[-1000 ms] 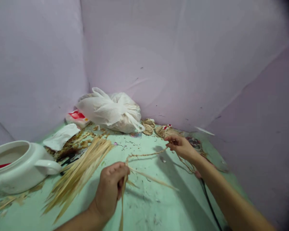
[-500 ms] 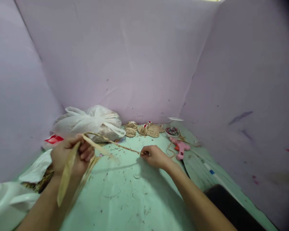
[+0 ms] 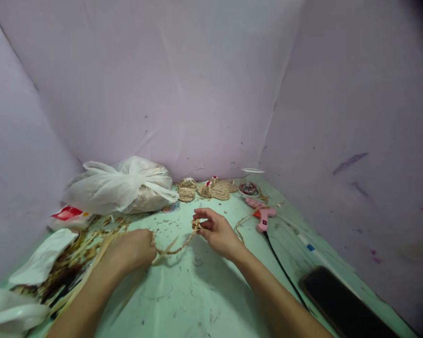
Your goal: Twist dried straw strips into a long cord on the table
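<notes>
A twisted, straw-coloured fibre cord [image 3: 184,246] sags between my two hands above the green surface. My left hand [image 3: 136,249] is closed around one end of it, with its fingers mostly hidden from view. Loose pale strips of fibre [image 3: 167,249] stick out beside that fist. At the other end, my right hand [image 3: 218,233] pinches a small bunched or coiled part of the cord [image 3: 196,225] between thumb and fingers.
A tied white plastic bag [image 3: 121,185] lies back left. Small woven straw slippers [image 3: 216,189] sit near the wall. Right of them are a bowl of small items [image 3: 248,188], a pink glue gun [image 3: 264,216] with a black cord, and a dark phone [image 3: 341,300]. A white pitcher [image 3: 14,312] stands front left.
My left hand has come down and to the right, closer to my right hand. The cord, stretched fairly straight before, now hangs slack. A bunched end now shows in my right fingers.
</notes>
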### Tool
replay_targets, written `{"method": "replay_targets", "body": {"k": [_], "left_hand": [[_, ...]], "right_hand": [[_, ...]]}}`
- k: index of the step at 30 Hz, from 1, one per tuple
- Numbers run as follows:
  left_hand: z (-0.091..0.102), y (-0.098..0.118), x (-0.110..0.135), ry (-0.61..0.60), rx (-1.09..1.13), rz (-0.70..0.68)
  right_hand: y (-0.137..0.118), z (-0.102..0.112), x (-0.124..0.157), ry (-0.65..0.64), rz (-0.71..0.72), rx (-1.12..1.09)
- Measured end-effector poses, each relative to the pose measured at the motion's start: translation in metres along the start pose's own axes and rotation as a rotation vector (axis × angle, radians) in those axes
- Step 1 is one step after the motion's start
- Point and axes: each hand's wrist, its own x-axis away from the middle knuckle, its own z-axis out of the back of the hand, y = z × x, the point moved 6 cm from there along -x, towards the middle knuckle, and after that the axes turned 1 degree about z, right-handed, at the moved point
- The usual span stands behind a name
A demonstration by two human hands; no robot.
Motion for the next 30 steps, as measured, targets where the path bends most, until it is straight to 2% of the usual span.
{"method": "replay_targets", "body": {"k": [1, 3, 4, 6, 7, 9, 10, 11, 12, 14, 16, 19, 22, 25, 27, 30], "left_hand": [[0.006, -0.004, 0.003, 0.023, -0.023, 0.034], [0.026, -0.009, 0.013, 0.159, -0.034, 0.101], [0.039, -0.007, 0.021, 0.261, -0.021, 0.121], [0.064, 0.0, 0.039, 0.542, 0.021, 0.161], [0.069, 0.008, 0.045, 0.616, 0.024, 0.149], [0.069, 0.028, 0.049, 0.699, 0.215, -0.011], [0.062, 0.04, 0.045, 0.645, 0.368, -0.139], [0.051, 0.049, 0.039, 0.536, 0.522, -0.215], [0.039, 0.056, 0.032, 0.427, 0.667, -0.237], [0.016, 0.065, 0.02, 0.222, 0.925, -0.229], [0.0, 0.066, 0.013, 0.12, 1.115, -0.148], [-0.007, 0.063, 0.009, 0.127, 1.278, -0.09], [-0.003, 0.06, 0.01, 0.228, 1.412, -0.139], [-0.003, 0.058, 0.009, 0.267, 1.577, -0.172], [-0.011, 0.059, 0.006, 0.195, 1.706, -0.157], [-0.023, 0.063, 0.002, 0.004, 1.83, -0.131]], "right_hand": [[0.0, 0.0, 0.0, 0.007, -0.009, -0.009], [0.0, -0.001, 0.001, 0.028, -0.031, -0.014], [-0.001, -0.002, 0.001, 0.045, -0.036, -0.007], [-0.004, -0.003, 0.002, 0.075, -0.034, 0.018], [-0.006, -0.004, 0.003, 0.084, -0.03, 0.023], [-0.011, -0.009, 0.006, 0.072, -0.026, -0.011], [-0.013, -0.013, 0.008, 0.051, -0.03, -0.056], [-0.014, -0.017, 0.009, 0.026, -0.034, -0.109], [-0.016, -0.021, 0.011, 0.004, -0.035, -0.161], [-0.019, -0.027, 0.013, -0.023, -0.025, -0.232], [-0.019, -0.03, 0.014, -0.029, -0.009, -0.252], [-0.016, -0.031, 0.013, -0.019, -0.01, -0.231], [-0.008, -0.025, 0.013, 0.067, -0.075, -0.081], [-0.001, -0.025, 0.014, 0.066, -0.168, 0.053], [-0.001, -0.029, 0.015, 0.042, -0.145, 0.059], [-0.007, -0.032, 0.016, 0.049, -0.03, 0.067]]}}
